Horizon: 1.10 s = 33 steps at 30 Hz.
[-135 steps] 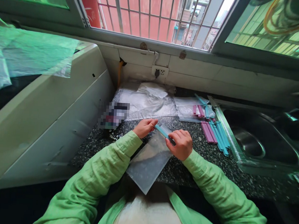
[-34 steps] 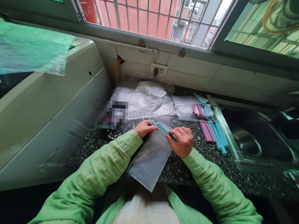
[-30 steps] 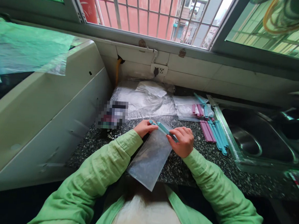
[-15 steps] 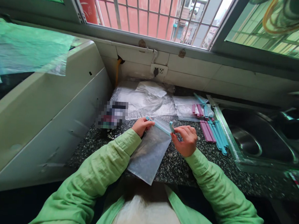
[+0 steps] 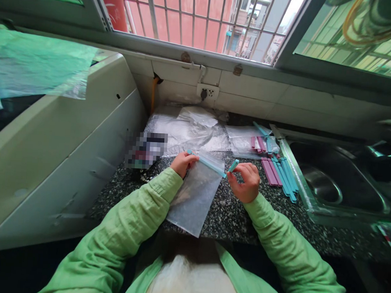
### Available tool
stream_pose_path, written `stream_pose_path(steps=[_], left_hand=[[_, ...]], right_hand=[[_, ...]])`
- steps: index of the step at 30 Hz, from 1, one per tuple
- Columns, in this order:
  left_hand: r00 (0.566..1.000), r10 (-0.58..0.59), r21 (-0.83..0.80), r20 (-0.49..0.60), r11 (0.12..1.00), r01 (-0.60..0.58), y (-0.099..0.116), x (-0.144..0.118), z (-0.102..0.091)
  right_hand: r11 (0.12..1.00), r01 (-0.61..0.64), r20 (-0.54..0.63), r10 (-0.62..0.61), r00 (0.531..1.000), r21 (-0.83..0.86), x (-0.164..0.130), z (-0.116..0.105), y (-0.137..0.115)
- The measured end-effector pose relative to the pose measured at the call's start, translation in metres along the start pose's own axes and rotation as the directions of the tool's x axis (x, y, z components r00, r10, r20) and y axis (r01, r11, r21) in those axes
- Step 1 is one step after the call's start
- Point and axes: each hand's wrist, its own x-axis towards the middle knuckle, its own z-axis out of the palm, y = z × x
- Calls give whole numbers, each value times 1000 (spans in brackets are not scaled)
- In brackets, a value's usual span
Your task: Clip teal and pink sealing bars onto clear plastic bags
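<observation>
**Blue clip opened over a clear bag at frame centre**

A clear bag (image 5: 194,194) is lain on the speckled counter (image 5: 277,212) at centre frame. One end of a blue clip (image 5: 209,163) along the bag's top edge is pinched by the left hand (image 5: 182,162). The clip's other, raised arm is pinched by the right hand (image 5: 246,186), just right of the bag. More clips (image 5: 281,173), pink and blue, are seen at centre right beside the sink (image 5: 338,180), and plastic sheets (image 5: 189,131) are piled above the hands
</observation>
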Motion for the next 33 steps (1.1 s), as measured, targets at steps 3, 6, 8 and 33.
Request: stream_pose_path(steps=[3,6,8,33], left_hand=[[1000,1,-15,-15,1000,-2,1,0,0],[1000,-6,-32,-18,999,6,1,0,0],[1000,-10,-39,-22,999,9,2,0,-1],[996,-37,-210,-79,977,19,14,0,-3]], right_hand=[[1000,-9,2,9,1000,9,0,0,1],[1000,-6,-1,6,1000,5,0,0,3],[1000,-5,-10,5,1000,5,0,0,3],[992,-76,-84,85,993,99,-2,-6,12]])
